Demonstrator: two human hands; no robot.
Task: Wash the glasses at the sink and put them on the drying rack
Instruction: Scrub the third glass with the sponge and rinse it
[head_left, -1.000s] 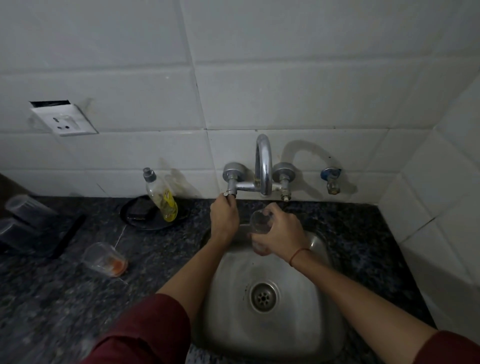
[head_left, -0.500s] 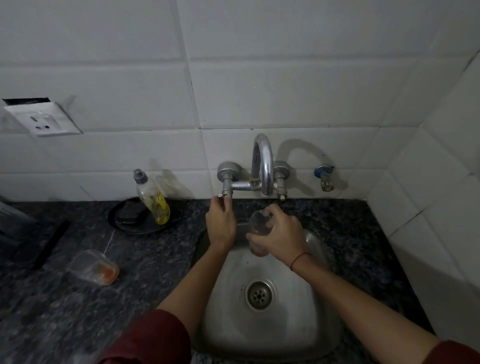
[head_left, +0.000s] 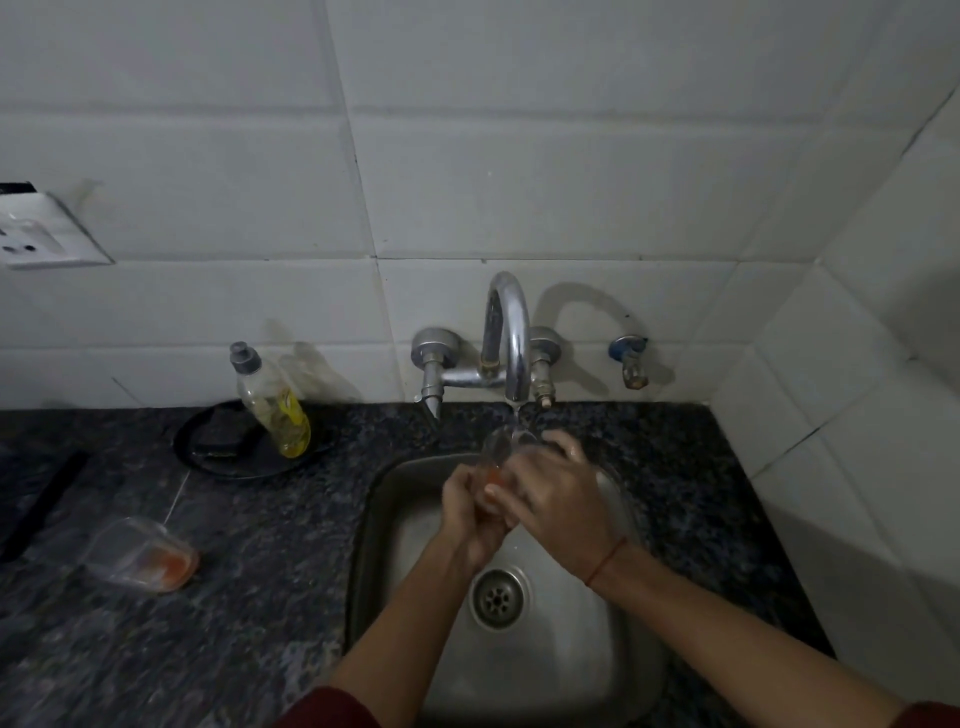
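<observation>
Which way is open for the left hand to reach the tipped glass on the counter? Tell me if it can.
Probably yes. The tipped glass lies on the bare counter to the left of the sink, nothing between, but the left hand must first let go of the glass under the tap.

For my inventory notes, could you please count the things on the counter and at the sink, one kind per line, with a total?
Glasses: 2, one in both hands, one lying on the counter
Soap bottle: 1
Black dish: 1
Taps: 2, spout, small wall tap
Total: 6
</observation>
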